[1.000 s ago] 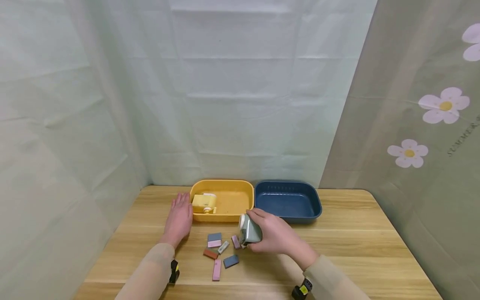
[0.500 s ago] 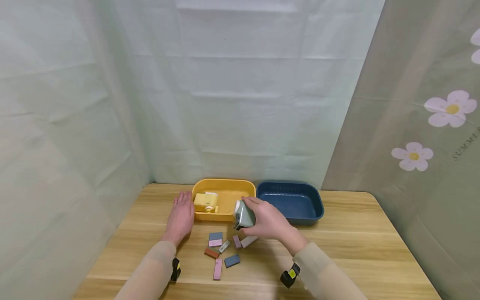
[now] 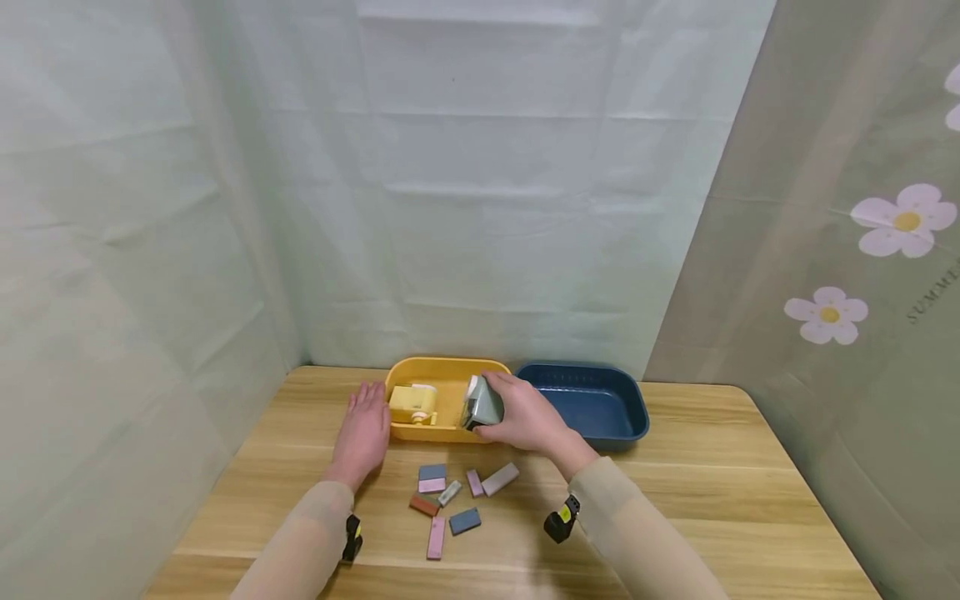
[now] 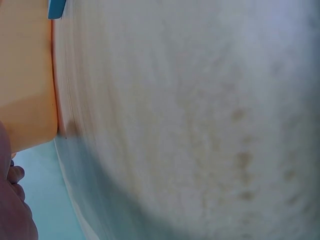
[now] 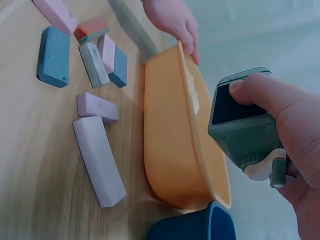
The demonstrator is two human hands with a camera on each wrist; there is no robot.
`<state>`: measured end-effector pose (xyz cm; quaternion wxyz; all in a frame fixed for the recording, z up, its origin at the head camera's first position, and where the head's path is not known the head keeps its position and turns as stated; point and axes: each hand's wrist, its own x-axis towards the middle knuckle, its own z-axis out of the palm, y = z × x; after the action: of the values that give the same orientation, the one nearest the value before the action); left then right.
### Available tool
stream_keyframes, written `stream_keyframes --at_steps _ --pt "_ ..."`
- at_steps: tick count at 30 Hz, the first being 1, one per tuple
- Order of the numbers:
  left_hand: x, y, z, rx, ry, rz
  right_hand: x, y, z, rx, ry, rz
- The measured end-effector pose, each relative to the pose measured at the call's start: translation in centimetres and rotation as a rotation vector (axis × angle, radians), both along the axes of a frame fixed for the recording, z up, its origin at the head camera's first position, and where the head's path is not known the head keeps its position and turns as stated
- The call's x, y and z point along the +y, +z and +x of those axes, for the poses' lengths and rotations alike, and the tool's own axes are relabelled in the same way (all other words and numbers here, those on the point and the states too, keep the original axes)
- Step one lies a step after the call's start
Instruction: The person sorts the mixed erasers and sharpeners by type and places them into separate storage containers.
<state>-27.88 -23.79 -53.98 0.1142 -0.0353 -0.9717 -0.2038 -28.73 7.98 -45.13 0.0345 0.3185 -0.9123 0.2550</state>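
My right hand (image 3: 528, 412) grips a grey-green crank pencil sharpener (image 3: 486, 404), tilted, over the right part of the yellow bin (image 3: 431, 434). In the right wrist view the thumb presses the dark panel of the sharpener (image 5: 237, 107), and its white crank (image 5: 262, 167) points down. Inside the bin, at the left, lies a yellow sharpener (image 3: 409, 400) of similar build. My left hand (image 3: 363, 429) rests with straight fingers along the bin's left side. The left wrist view shows only part of that hand (image 4: 15, 200) beside the orange-looking bin wall (image 4: 30, 75).
A dark blue bin (image 3: 592, 408) stands right beside the yellow one. In front of them several small eraser-like blocks lie on the wooden table, among them a long pale one (image 3: 500, 478), a blue one (image 3: 465, 521) and a red-green one (image 3: 424, 504). Curtains hang behind.
My right hand has carried the grey-green sharpener from above the blocks up and away to over the yellow bin, uncovering the long pale block. The left hand stays against the bin.
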Motion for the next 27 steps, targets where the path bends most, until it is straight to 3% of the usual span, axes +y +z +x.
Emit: stream_keyframes --at_steps 12,27 --pt "1.3 0.2 0.1 -0.002 0.002 0.012 -0.2 -0.4 -2.0 -0.07 -0.051 0.063" --pt "1.3 0.1 0.1 0.003 0.007 0.016 -1.9 -1.4 -4.3 -0.123 -0.075 0.146"
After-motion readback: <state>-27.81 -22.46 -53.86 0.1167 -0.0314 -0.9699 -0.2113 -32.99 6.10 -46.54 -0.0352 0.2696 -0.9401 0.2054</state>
